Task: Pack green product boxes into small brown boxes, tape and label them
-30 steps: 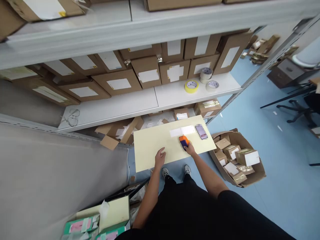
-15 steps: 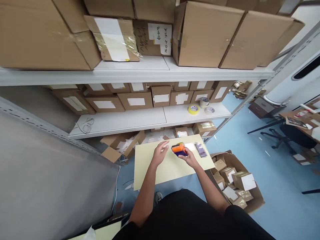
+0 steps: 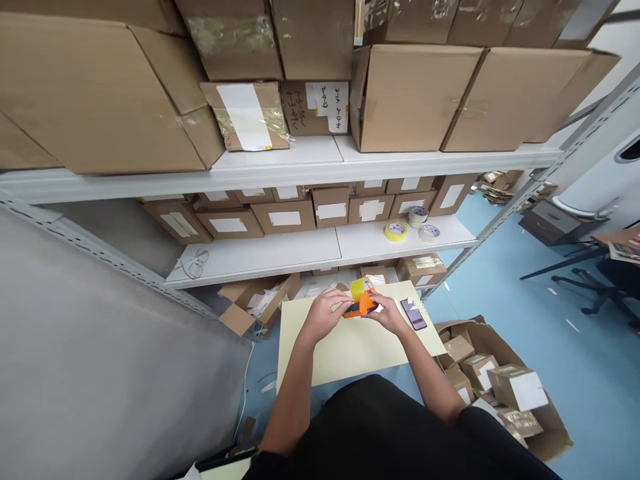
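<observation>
A handheld tape dispenser (image 3: 367,304), orange and dark blue, is held over the pale yellow board (image 3: 320,353). A roll of yellowish tape (image 3: 359,288) sits at its far side. My right hand (image 3: 390,316) grips the dispenser from the right. At its left end, the fingers of my left hand (image 3: 324,316) are closed on it; whether they also pinch the tape's end cannot be made out. Right of my right hand, a phone (image 3: 414,315) lies on the board. Part of a white paper shows just behind the dispenser.
An open carton (image 3: 550,433) of small packed boxes stands on the floor at right. Another open carton (image 3: 237,320) sits at left behind the board. Above, a shelf (image 3: 280,257) bears labelled boxes, glasses (image 3: 196,265) and tape rolls (image 3: 395,231). A wall (image 3: 100,347) bounds the left.
My left hand has moved in from beside the dispenser and closed on its left end. The dispenser has been turned so its tape roll shows. The head view has shifted slightly.
</observation>
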A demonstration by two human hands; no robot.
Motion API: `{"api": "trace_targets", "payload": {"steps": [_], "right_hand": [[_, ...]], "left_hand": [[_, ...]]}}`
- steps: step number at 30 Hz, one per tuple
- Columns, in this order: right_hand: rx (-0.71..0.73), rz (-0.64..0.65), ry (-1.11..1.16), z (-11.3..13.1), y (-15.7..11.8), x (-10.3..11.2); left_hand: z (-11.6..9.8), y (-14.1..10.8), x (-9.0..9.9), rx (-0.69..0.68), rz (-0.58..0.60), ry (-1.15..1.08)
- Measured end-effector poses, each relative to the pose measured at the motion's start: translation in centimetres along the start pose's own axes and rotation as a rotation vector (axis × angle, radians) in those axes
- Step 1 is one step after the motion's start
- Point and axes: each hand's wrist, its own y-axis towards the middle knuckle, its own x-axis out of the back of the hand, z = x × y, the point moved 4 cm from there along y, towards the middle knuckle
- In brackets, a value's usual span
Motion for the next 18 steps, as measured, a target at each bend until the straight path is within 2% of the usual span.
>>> {"api": "trace_targets", "payload": {"steps": [5, 11, 16, 18], "right_hand": [[0.081, -0.022, 0.013, -0.6, 1.3, 2.7], [0.065, -0.030, 0.081, -3.6, 2.4, 4.7], [0.040, -0.057, 0.081, -6.1, 4.1, 6.8], [0.017, -0.058, 0.077, -6.8, 4.7, 7.3]], "left_hand": [[-1.5, 2.4, -1.7, -0.031, -0.033, 0.072], [-2.9, 5.2, -4.0, -0.092, -0.157, 0.245], [-4.7, 7.1, -3.1, -0.121, -0.352, 0.334], [-5.3, 7.7, -3.1, -0.115, -0.373, 0.352]]}}
